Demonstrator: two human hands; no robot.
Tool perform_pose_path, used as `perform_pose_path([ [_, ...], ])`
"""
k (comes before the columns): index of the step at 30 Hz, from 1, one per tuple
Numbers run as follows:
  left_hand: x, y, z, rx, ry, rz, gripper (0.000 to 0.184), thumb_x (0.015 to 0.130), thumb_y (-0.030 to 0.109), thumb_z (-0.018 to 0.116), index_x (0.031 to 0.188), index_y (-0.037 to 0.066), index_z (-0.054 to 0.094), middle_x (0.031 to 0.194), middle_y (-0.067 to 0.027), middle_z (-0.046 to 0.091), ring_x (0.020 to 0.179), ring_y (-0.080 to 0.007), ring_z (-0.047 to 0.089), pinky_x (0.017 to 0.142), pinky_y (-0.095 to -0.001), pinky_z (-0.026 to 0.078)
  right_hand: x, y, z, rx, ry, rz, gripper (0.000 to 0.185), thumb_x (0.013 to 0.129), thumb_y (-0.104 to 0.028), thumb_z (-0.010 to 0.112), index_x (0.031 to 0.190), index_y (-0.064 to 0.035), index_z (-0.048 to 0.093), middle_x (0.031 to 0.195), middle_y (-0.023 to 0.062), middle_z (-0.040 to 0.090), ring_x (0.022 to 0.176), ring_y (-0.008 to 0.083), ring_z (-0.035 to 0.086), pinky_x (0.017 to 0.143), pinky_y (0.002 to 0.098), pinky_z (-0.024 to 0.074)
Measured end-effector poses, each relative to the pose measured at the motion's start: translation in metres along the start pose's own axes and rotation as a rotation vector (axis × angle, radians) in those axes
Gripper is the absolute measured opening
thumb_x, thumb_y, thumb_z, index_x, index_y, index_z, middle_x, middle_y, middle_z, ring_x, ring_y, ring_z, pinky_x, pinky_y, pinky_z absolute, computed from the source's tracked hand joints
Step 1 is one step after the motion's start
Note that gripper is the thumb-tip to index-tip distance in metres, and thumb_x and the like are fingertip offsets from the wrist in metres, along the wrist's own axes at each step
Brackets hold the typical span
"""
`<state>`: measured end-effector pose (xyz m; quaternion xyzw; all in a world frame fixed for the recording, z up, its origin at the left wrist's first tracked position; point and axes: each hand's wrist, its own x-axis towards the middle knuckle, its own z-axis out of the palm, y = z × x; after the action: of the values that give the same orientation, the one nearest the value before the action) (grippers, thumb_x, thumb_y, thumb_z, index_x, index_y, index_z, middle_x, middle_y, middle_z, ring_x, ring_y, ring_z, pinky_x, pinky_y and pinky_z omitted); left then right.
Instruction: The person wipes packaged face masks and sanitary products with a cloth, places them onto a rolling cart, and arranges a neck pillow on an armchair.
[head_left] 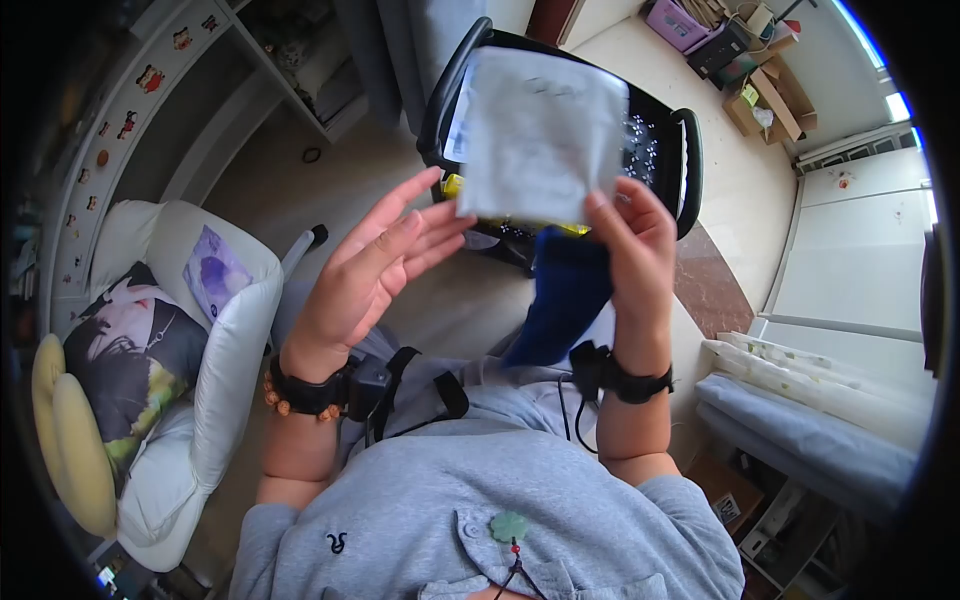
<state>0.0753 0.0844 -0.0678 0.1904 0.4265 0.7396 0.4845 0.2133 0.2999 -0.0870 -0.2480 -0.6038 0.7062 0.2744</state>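
Observation:
A flat silvery-white pouch (545,135), slightly blurred, is held up in front of me. My right hand (640,245) is closed on its lower right corner, thumb on top. From the same hand hangs a dark blue cloth (565,295), reaching down towards my lap. At the pouch's lower left corner is my left hand (385,255), fingers stretched out and apart. Its fingertips are close to the pouch edge; whether they touch it I cannot tell. Something yellow (453,186) shows partly behind the pouch.
Behind the pouch stands a black-framed piece with rounded side handles (688,170), largely covered. On the left is a white armchair (240,340) with cushions. Cardboard boxes (780,100) and a purple basket (680,22) sit at upper right. Folded fabric (800,420) lies at right.

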Motion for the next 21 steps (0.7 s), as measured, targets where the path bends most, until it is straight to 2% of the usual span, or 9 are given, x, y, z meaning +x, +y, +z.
perform_pose_path([
  [3, 0.007, -0.005, -0.005, 0.184, 0.009, 0.051, 0.054, 0.098, 0.02, 0.045, 0.143, -0.001, 0.024, 0.141, -0.0208, 0.04, 0.132, -0.0261, 0.039, 0.111, -0.0365, 0.028, 0.026, -0.005, -0.027, -0.132, 0.062, 0.045, 0.028, 0.089, -0.008, 0.063, 0.111, 0.008, 0.056, 0.086, 0.008, 0.067, 0.074, 0.0058, 0.06, 0.065, 0.0164, 0.0457],
  [7, 0.003, -0.021, -0.011, 0.378, 0.086, 0.068, 0.054, 0.096, 0.015, 0.05, 0.143, 0.002, 0.028, 0.141, -0.0191, 0.04, 0.133, -0.025, 0.038, 0.11, -0.0357, 0.028, 0.044, -0.002, -0.031, -0.833, 0.194, -0.075, 0.036, 0.086, -0.01, 0.062, 0.115, 0.008, 0.053, 0.082, 0.019, 0.067, 0.071, 0.0222, 0.066, 0.066, 0.0287, 0.0494],
  [8, 0.001, -0.024, -0.011, 0.405, 0.115, 0.066, 0.054, 0.095, 0.014, 0.052, 0.143, 0.002, 0.029, 0.141, -0.0186, 0.041, 0.133, -0.0244, 0.038, 0.11, -0.0355, 0.028, 0.044, -0.007, -0.026, -1.021, 0.217, -0.11, 0.036, 0.084, -0.009, 0.06, 0.115, 0.0074, 0.052, 0.081, 0.0265, 0.064, 0.077, 0.0367, 0.065, 0.069, 0.0385, 0.0502],
  [11, -0.01, -0.024, -0.019, 0.522, 0.163, 0.154, 0.054, 0.093, 0.012, 0.054, 0.142, 0.002, 0.031, 0.141, -0.0171, 0.042, 0.133, -0.0229, 0.038, 0.111, -0.0357, 0.028, 0.05, -0.002, -0.025, -1.265, 0.285, -0.206, 0.039, 0.084, -0.014, 0.061, 0.118, 0.0036, 0.053, 0.088, 0.0251, 0.065, 0.081, 0.0383, 0.065, 0.074, 0.0415, 0.0505],
  [12, -0.015, -0.019, -0.024, 0.561, 0.196, 0.168, 0.054, 0.093, 0.011, 0.055, 0.141, 0.002, 0.032, 0.14, -0.0168, 0.042, 0.133, -0.0228, 0.037, 0.111, -0.0359, 0.027, 0.051, -0.006, -0.021, -1.262, 0.328, -0.151, 0.037, 0.084, -0.013, 0.059, 0.116, 0.0035, 0.053, 0.094, 0.028, 0.064, 0.092, 0.0442, 0.06, 0.082, 0.0463, 0.0481],
  [15, -0.037, 0.006, -0.044, 0.679, 0.306, 0.21, 0.051, 0.091, 0.009, 0.057, 0.138, 0.002, 0.038, 0.14, -0.0148, 0.044, 0.133, -0.0225, 0.037, 0.111, -0.0364, 0.026, 0.059, -0.005, -0.03, -1.443, 0.376, -0.047, 0.033, 0.084, -0.014, 0.058, 0.114, 0.0003, 0.054, 0.096, 0.0282, 0.063, 0.094, 0.044, 0.06, 0.083, 0.0476, 0.0475],
  [18, -0.068, 0.047, -0.082, 0.834, 0.41, 0.215, 0.048, 0.091, 0.007, 0.055, 0.136, 0.001, 0.04, 0.139, -0.0113, 0.045, 0.133, -0.0199, 0.039, 0.11, -0.0325, 0.029, 0.064, -0.004, -0.045, -1.453, 0.345, -0.105, 0.049, 0.083, -0.015, 0.061, 0.128, -0.0028, 0.05, 0.104, 0.0266, 0.062, 0.095, 0.0412, 0.061, 0.084, 0.0468, 0.0477],
  [20, -0.094, 0.088, -0.103, 0.903, 0.547, 0.212, 0.045, 0.091, 0.01, 0.057, 0.134, 0.001, 0.044, 0.137, -0.0106, 0.047, 0.13, -0.0187, 0.041, 0.107, -0.0302, 0.032, 0.069, 0.013, -0.071, -1.399, 0.341, -0.607, 0.048, 0.082, -0.013, 0.062, 0.128, -0.0015, 0.05, 0.1, 0.0238, 0.064, 0.089, 0.0405, 0.063, 0.077, 0.044, 0.0496],
  [21, -0.105, 0.108, -0.11, 0.932, 0.613, 0.21, 0.045, 0.091, 0.011, 0.058, 0.133, 0.001, 0.046, 0.136, -0.0106, 0.049, 0.129, -0.0183, 0.043, 0.107, -0.0294, 0.032, 0.062, 0.01, -0.067, -1.381, 0.37, -0.627, 0.047, 0.084, -0.016, 0.062, 0.127, -0.0025, 0.051, 0.095, 0.0197, 0.066, 0.081, 0.0349, 0.064, 0.072, 0.0403, 0.0505],
])
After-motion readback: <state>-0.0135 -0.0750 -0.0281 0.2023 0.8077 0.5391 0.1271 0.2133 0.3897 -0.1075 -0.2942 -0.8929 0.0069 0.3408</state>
